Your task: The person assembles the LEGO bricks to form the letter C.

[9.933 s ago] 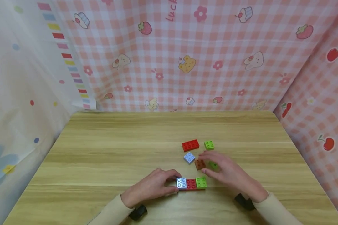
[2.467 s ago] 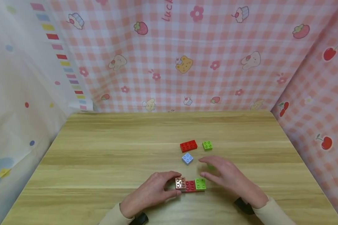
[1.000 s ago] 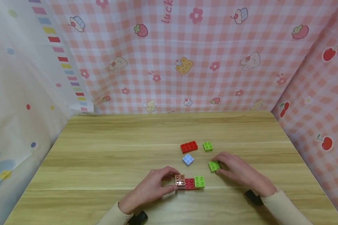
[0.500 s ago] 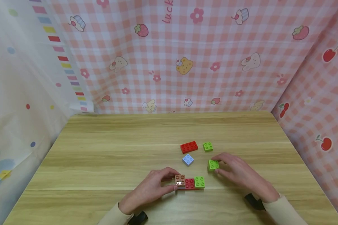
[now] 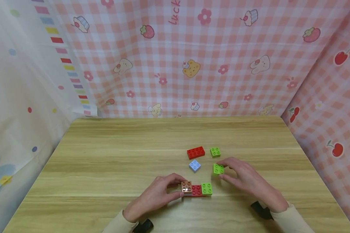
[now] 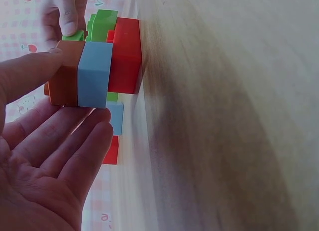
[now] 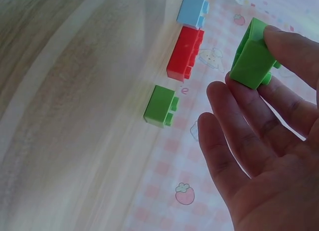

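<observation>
My left hand (image 5: pixel 156 194) grips the left end of a small toy brick build between thumb and fingers. The build has a red base brick (image 5: pixel 196 190), a brown brick (image 6: pixel 67 74) stacked on a light blue brick (image 6: pixel 94 75) at the left end, and a green brick (image 5: pixel 206 188) on the right end. Between thumb and fingertips my right hand (image 5: pixel 246 178) pinches another green brick (image 7: pixel 253 56), raised off the table with its hollow underside partly showing in the right wrist view. In the head view it hangs behind and slightly right of the build.
Farther back on the wooden table (image 5: pixel 119 155) lie a loose red brick (image 5: pixel 196 152), a loose light blue brick (image 5: pixel 194 165) turned at an angle, and a loose green brick (image 5: pixel 215 152). A pink checked cloth (image 5: pixel 163 48) hangs behind the table.
The brown brick went onto the build's light blue brick earlier. Since then my right hand has taken a green brick off the table and moved it left; my left hand stays at the build.
</observation>
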Demonstrator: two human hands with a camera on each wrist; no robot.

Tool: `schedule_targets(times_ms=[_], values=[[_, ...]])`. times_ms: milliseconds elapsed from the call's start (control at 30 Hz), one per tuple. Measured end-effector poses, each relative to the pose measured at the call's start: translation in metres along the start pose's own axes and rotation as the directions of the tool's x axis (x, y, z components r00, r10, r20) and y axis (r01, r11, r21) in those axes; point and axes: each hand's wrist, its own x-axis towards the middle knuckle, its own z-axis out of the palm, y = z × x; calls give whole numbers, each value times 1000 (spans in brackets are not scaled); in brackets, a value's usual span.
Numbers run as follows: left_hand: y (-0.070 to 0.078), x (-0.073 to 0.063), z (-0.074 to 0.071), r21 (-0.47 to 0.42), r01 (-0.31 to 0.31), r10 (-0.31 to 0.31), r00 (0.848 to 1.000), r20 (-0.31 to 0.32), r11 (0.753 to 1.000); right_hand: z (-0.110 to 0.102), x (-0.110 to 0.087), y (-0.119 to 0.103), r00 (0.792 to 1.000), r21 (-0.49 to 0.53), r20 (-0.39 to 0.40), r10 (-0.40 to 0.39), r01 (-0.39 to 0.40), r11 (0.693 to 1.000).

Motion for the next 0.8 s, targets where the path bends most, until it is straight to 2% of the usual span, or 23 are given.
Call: schedule_targets(times_ms=[500,800], values=[[0,0,1,-13,7,-7,1000,-11,1000,-1,2,-13,1000,15,-22,-6,7,1000],[0,0,2,-5,9,-9,1000,-18,1000,2,3,-19,997,11,-51,-66,66,998]])
